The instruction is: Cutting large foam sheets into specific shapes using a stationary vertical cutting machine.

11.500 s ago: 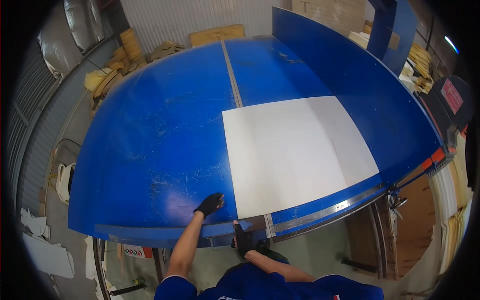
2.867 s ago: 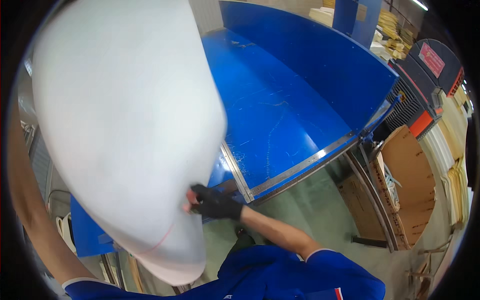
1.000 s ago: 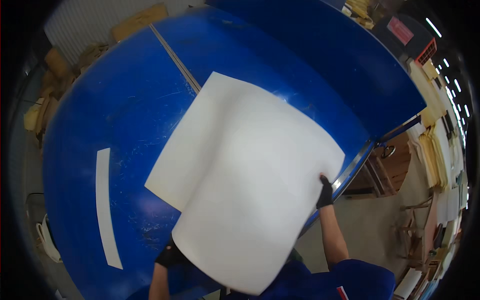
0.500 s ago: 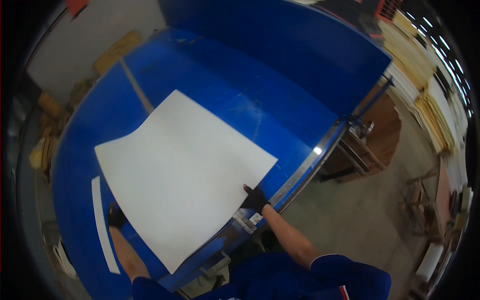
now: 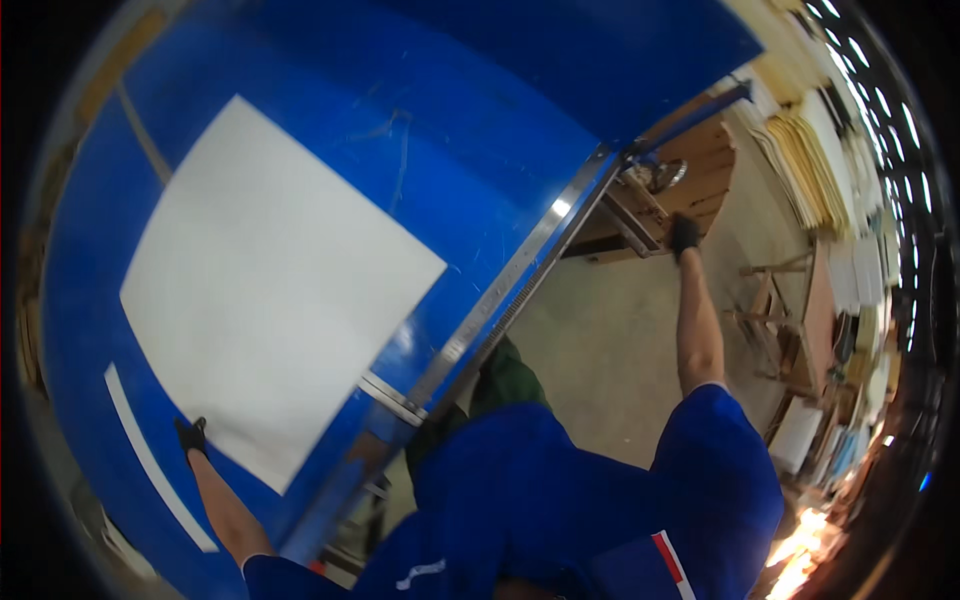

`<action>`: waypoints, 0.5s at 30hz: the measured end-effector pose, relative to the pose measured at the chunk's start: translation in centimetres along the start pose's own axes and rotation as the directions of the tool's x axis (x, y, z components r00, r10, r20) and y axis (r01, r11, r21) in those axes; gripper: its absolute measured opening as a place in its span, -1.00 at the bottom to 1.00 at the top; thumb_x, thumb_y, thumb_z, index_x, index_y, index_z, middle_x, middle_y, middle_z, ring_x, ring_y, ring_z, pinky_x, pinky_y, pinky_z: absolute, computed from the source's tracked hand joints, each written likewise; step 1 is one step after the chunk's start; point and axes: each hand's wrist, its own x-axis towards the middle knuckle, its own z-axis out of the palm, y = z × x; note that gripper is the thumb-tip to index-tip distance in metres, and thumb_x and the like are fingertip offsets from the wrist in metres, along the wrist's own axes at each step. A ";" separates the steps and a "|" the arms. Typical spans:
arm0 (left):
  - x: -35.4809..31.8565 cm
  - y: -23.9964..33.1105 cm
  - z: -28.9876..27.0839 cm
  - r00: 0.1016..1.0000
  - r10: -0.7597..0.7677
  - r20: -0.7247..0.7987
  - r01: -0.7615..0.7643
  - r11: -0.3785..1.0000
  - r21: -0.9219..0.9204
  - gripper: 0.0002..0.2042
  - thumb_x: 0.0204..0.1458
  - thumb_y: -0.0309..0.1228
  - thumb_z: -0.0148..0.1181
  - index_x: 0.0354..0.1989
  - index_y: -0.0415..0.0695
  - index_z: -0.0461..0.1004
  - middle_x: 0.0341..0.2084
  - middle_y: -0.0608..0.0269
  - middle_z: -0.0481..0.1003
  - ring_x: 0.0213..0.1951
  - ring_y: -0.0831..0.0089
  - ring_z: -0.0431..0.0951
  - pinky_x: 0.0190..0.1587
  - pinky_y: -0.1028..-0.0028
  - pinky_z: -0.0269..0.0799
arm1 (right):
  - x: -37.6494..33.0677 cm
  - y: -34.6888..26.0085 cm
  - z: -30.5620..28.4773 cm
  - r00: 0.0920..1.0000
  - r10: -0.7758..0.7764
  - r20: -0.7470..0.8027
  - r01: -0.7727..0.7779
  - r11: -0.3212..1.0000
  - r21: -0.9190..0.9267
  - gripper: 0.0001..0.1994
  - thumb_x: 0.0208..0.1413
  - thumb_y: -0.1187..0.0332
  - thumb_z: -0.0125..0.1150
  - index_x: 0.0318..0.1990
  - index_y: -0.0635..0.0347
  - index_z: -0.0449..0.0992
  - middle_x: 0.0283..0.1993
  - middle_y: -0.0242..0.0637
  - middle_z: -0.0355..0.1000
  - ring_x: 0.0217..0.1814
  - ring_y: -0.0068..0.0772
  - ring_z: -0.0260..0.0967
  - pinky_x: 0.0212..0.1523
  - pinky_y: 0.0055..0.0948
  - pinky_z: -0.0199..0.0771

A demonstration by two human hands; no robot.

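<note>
left hand [image 5: 191, 436] in a black glove presses flat on the white sheet's [image 5: 270, 290] corner on the blue desk [image 5: 480, 150]; right hand [image 5: 684, 235] reaches the desk's far end, its grip unclear

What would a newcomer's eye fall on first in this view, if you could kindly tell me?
The big white sheet lying flat on the broad blue table fills the left and middle of the view. The gloved left hand rests at the sheet's near corner, beside a narrow white strip. The gloved right hand reaches out to the wooden and metal fitting at the end of the table's metal edge rail.
</note>
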 end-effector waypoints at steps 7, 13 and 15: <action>-35.3 20.8 -1.9 0.835 0.474 0.279 -0.385 0.866 -0.320 -0.81 0.05 -0.41 -0.08 -0.28 -0.21 0.45 -0.31 0.03 0.48 -0.20 0.21 0.48 -0.12 0.38 0.35 | 18.5 -7.8 0.6 0.960 0.278 -0.019 -0.277 0.948 -0.154 -0.46 -0.03 -0.22 -0.03 -0.49 0.17 0.37 -0.62 -0.21 0.33 -0.78 -0.37 0.14 -0.80 -0.35 0.13; -46.2 32.0 -0.2 0.949 0.230 -0.217 -0.250 0.965 -0.074 -0.64 0.11 -0.27 -0.16 -0.58 -0.19 0.50 -0.62 0.09 0.46 -0.51 0.18 0.45 -0.39 0.30 0.30 | 24.8 -4.5 0.8 0.964 -0.070 0.258 0.250 -0.105 -0.962 -0.75 0.04 0.20 0.00 -0.14 -0.04 0.47 -0.15 -0.26 0.45 -0.20 -0.24 0.44 -0.37 -0.25 0.45; -47.1 30.4 -0.8 0.947 0.189 -0.259 -0.218 0.972 -0.087 -0.65 0.11 -0.29 -0.14 -0.58 -0.19 0.49 -0.63 0.10 0.46 -0.52 0.19 0.45 -0.40 0.31 0.29 | 19.4 -3.9 4.5 0.938 -0.340 0.068 0.170 0.278 -0.945 -0.74 0.11 0.19 -0.12 -0.19 0.03 0.48 -0.25 -0.24 0.47 -0.25 -0.22 0.44 -0.38 -0.24 0.44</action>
